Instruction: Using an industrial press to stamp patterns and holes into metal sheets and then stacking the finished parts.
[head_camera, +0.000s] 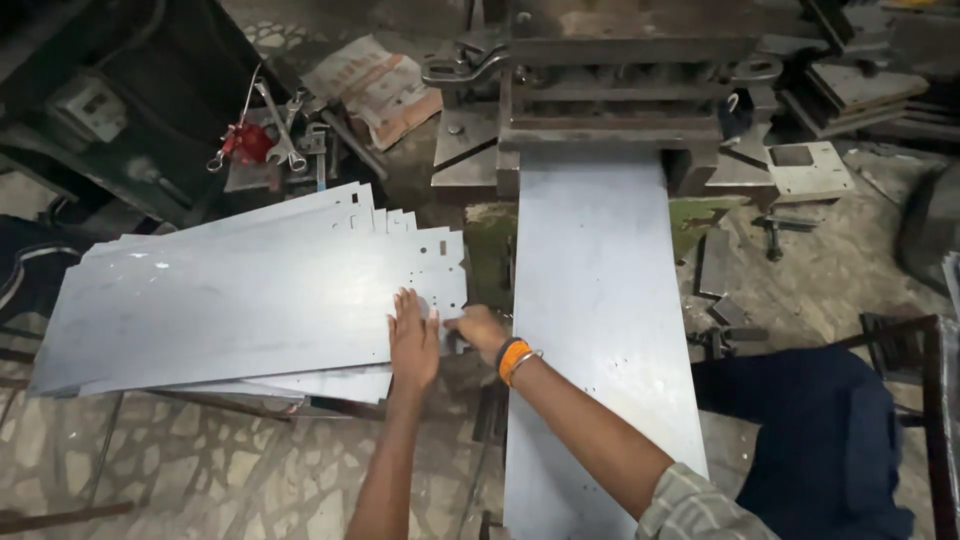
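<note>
Nearest you, a long metal sheet (600, 330) runs straight away from your body into the press (610, 90) at the far end. Both your arms reach leftward across it. Your left hand (413, 340) lies flat, fingers spread, pressing on the near right corner of the top sheet of the stack of punched sheets (250, 300). Your right hand (478, 328), with its orange wristband (512, 358), is curled at that same edge, apparently pinching the corner, though the grip itself is hard to make out. The stack lies to the left of both hands, its long axis running left to right, crosswise to the sheet in the press. Farther off, beyond the stack, spanners (285, 135) and a red tool (245, 142) lie near a crumpled sack (375, 90).
</note>
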